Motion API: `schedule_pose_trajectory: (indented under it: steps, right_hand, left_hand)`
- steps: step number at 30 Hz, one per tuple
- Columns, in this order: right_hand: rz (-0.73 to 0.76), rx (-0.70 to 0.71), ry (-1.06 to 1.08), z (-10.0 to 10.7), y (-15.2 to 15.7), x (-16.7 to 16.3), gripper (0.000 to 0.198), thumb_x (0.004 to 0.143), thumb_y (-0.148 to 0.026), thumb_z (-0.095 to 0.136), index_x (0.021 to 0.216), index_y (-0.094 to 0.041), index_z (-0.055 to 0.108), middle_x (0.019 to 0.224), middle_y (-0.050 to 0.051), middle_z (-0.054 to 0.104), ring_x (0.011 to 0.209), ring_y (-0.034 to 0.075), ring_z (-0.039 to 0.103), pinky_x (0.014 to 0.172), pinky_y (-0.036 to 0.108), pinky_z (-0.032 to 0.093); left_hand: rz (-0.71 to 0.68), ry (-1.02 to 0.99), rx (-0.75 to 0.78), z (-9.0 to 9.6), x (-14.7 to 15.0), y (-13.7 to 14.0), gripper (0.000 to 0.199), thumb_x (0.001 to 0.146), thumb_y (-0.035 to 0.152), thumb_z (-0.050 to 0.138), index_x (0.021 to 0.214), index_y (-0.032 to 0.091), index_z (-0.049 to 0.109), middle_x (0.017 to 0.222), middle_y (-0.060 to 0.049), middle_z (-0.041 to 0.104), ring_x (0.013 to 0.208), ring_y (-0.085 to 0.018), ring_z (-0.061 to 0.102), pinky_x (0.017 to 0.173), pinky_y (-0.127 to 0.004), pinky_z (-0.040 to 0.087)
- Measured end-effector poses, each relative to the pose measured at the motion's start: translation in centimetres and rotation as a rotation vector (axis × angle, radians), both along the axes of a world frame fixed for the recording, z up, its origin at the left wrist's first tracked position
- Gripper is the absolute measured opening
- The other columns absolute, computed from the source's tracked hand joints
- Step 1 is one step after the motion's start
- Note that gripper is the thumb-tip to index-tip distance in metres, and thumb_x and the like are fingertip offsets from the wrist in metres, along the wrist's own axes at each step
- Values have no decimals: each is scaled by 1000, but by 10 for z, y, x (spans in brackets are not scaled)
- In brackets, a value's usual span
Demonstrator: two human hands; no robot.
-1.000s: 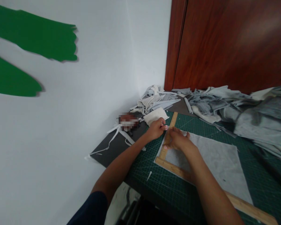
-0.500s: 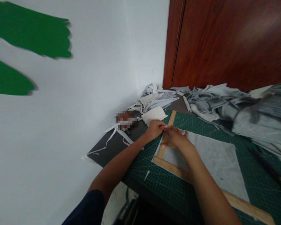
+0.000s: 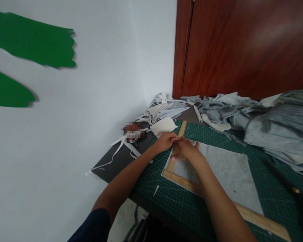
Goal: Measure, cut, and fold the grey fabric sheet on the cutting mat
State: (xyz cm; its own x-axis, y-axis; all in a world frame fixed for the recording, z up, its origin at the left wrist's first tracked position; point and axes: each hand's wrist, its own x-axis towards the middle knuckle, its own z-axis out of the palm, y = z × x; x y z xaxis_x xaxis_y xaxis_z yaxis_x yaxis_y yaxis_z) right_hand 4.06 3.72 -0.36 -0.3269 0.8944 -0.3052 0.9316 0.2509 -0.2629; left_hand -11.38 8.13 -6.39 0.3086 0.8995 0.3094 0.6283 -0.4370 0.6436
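A sheet of grey fabric (image 3: 227,168) lies flat, with a wooden L-square (image 3: 183,183) along its left and near edges. At the fabric's far left corner, the fingertips of my left hand (image 3: 165,141) are pinched together by the ruler's short arm; whatever lies between them is hidden. My right hand (image 3: 186,150) rests across that short arm and the fabric, its fingers spread and partly hidden. The fingertips of both hands nearly meet. My right forearm covers part of the long arm.
Under the fabric is a green cutting mat (image 3: 207,131). Black scissors (image 3: 294,190) lie to the right. Stacked grey cloth (image 3: 280,124) stands behind them. Fabric scraps (image 3: 164,107) are heaped by the wall, near a cream cloth piece (image 3: 164,126) and a blurred-out object (image 3: 133,132).
The view has shifted slightly, showing more of the scissors. Both hands keep nearly the same place at the ruler and the fabric corner.
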Motion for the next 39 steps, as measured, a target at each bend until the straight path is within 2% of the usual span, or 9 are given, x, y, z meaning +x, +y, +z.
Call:
schedule_pose_trajectory:
  steps: [6,10,15,20,22,26,30,39]
  right_hand:
    - [-5,16,37,7,-3,-4,90,67,-34,92,149,-28,55,160,18,45,151,43,34,116,76,18]
    - [-19,40,77,9,-6,-4,90,65,-31,92,147,-27,56,159,19,46,150,43,35,117,76,16]
    - [-17,71,107,4,-5,-3,74,72,-31,87,142,-26,62,155,19,50,147,43,39,117,75,16]
    - [-6,63,99,-2,-3,-1,72,78,-38,84,144,-23,59,159,16,46,149,44,34,119,74,16]
    - [-5,62,97,-4,-2,-1,73,77,-39,84,144,-23,59,159,17,46,149,44,34,118,75,16]
    - [-12,64,96,-7,0,-3,86,68,-38,90,146,-23,57,157,21,46,149,44,35,117,76,14]
    - [-25,58,84,-6,0,-4,94,66,-38,91,149,-18,53,157,24,45,149,44,34,116,76,13]
    - [4,81,99,0,-9,3,86,71,-39,89,147,-17,55,155,24,48,146,43,37,116,75,15]
  left_hand:
    - [8,90,39,6,-1,-2,21,92,12,56,79,16,73,79,-3,73,78,-17,65,75,-25,46]
    - [20,159,60,13,1,-5,26,91,11,52,72,16,69,75,-4,71,76,-18,64,75,-26,45]
    - [14,212,56,20,2,-6,27,91,15,52,68,17,66,71,-4,69,73,-18,62,73,-26,44]
    - [-7,224,23,26,2,-12,25,88,12,51,67,17,65,72,-4,69,74,-17,61,73,-26,44]
    - [-16,222,8,27,1,-17,25,88,12,51,67,17,64,70,-3,67,71,-17,61,71,-25,43]
    - [-25,215,-19,30,-1,-32,25,88,13,51,67,17,65,68,-2,67,71,-16,61,71,-25,43]
    - [-20,215,-51,30,-5,-49,24,88,14,52,69,16,67,70,-1,68,74,-16,63,74,-25,44]
    - [10,219,-147,31,-12,-93,23,92,16,55,79,16,74,78,-3,73,77,-17,66,73,-25,44]
